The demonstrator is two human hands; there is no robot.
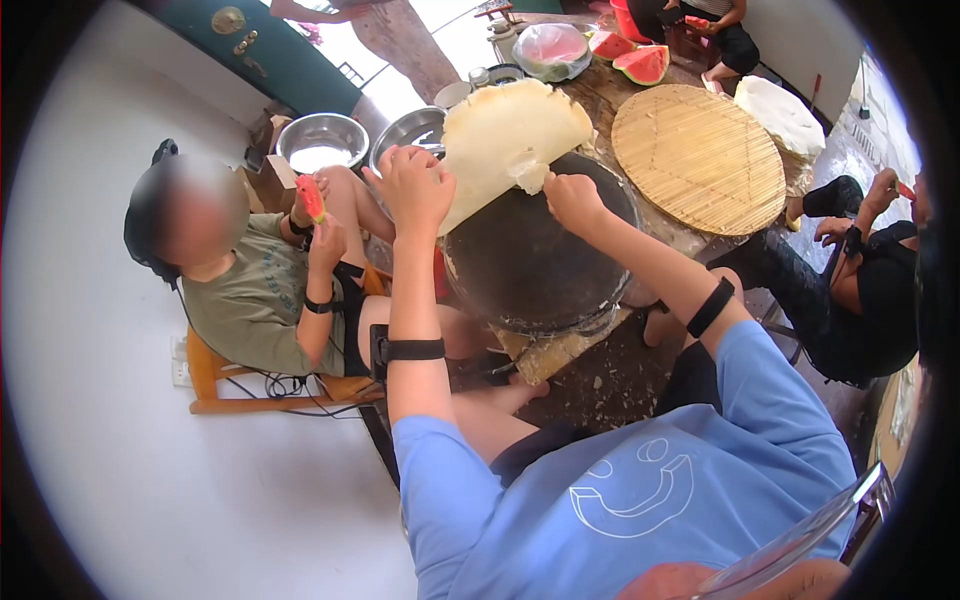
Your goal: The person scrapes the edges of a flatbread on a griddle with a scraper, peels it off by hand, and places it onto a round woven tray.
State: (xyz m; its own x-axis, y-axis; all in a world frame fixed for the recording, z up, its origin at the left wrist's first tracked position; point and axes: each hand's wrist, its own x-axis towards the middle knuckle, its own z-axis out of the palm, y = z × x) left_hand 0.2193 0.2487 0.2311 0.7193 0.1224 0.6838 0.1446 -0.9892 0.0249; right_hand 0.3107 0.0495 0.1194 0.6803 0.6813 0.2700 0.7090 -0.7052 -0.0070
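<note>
A thin pale round flatbread [515,125] is lifted over the far left part of a dark round griddle [540,245]. At its left edge is my left hand [413,188], raised with the fingers bent against the sheet. My right hand [577,203] is closed, pinching a torn, ragged bit of the sheet's lower edge above the griddle. The griddle's near and middle surface is bare and dark.
A round woven bamboo mat [700,158] lies right of the griddle. Metal basins [322,142] stand behind left, cut watermelon [643,65] at the back. A seated person [270,270] holds watermelon at left; other people sit at right. White stacked sheets [780,115] lie beyond the mat.
</note>
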